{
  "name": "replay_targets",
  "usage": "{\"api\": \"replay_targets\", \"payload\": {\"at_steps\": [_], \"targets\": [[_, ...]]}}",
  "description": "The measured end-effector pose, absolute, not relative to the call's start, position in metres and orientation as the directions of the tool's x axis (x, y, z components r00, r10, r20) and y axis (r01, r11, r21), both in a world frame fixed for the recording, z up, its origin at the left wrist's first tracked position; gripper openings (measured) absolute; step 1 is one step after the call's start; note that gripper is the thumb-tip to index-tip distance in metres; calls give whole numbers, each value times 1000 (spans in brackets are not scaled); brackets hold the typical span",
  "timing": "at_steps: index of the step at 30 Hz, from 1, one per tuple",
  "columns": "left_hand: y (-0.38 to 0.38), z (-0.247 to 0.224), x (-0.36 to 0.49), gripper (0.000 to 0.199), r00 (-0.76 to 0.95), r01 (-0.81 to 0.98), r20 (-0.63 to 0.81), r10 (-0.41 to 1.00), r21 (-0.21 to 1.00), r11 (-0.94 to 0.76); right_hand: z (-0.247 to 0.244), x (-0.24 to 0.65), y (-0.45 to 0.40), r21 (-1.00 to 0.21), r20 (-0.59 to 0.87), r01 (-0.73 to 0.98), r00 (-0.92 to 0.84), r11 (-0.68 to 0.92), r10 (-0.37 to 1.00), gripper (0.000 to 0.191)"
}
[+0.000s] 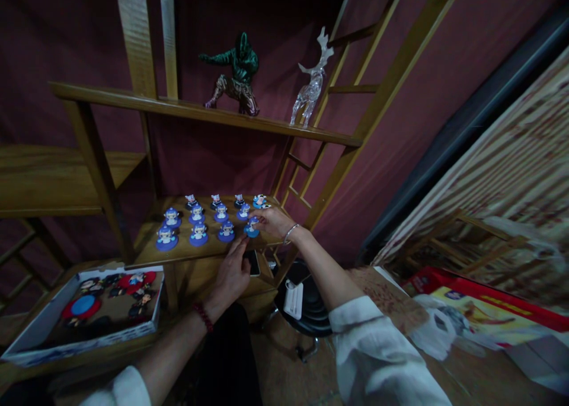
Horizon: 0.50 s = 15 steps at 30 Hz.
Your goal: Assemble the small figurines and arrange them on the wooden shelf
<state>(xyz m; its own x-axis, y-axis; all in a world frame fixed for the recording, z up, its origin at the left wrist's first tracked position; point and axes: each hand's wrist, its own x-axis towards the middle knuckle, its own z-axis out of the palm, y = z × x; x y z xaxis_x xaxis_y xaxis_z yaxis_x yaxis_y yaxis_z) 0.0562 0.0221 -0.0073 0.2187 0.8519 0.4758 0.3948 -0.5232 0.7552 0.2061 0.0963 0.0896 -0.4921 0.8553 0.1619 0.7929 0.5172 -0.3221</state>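
Observation:
My right hand (273, 223) reaches in from the right, with its fingers closed on a small blue figurine (251, 227) at the front right of the wooden shelf (146, 240). Below it, my left hand (232, 271) has its fingers stretched out. Its fingertips lie at the shelf's front edge, close to the base of that figurine. Purple-hatted figurines on round bases stand in rows to the left, among them a front one (226, 232) and one at the left end (166, 237). Behind them are smaller dark-based figurines (216, 201) and a light blue one (259, 201).
On the upper shelf (178, 106) stand a green kneeling statue (240, 74) and a clear deer (309, 89). An open box (57, 349) of red and black figurines lies lower left. A black stool (311, 317) and a red box (489, 314) are at right.

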Motion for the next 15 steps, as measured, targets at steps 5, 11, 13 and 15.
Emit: {"api": "replay_targets", "payload": {"at_steps": [5,11,13,15], "targets": [[22,-6,55,57,227,391,465,856,761,-517,91,205,95,-328,126,802,-487,500,864,29],[22,-8,55,57,232,369,472,851,767,-526,89,207,96,-329,146,778,-517,535,843,27],[22,-7,55,58,233,362,477,848,767,-530,87,209,96,-333,167,767,-525,549,835,27],[22,-7,55,57,239,364,473,848,766,-530,86,210,96,-335,176,764,-525,552,833,27]]}}
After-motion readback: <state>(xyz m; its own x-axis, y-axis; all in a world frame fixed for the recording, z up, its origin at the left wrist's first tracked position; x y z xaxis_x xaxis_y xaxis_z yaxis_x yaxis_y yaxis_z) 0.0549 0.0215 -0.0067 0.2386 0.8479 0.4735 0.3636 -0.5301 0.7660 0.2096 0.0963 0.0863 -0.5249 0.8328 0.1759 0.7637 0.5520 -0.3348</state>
